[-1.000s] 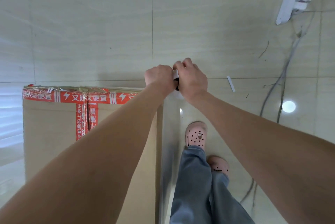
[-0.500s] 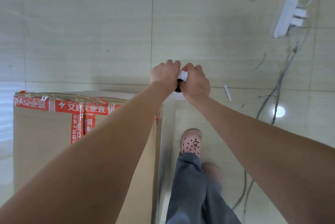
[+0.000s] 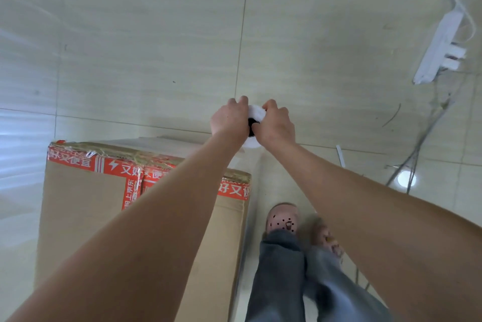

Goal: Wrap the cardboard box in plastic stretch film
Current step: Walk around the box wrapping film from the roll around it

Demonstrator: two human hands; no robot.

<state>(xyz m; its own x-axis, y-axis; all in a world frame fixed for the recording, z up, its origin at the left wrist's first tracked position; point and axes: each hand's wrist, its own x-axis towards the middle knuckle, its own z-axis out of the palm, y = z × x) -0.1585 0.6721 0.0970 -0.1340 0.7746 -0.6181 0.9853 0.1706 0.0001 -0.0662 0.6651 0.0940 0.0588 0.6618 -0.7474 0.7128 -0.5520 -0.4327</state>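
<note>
While both hands, left hand [image 3: 229, 119] and right hand [image 3: 277, 126], grip the stretch film roll [image 3: 254, 123] with closed fingers beyond the cardboard box [image 3: 86, 207] on the floor, pull tight and walk around slowly.

The red tape [image 3: 114, 166] on my cardboard box [image 3: 83, 217] carries white Chinese characters, partly readable: "又便宜", "好又", a lightning-bolt sign, and "上京东" running down the vertical strip.

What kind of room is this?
Probably an indoor packing or storage spot: a pale tiled floor, a taped cardboard box being wrapped, and a power strip with loose cables lying on the floor.
</note>
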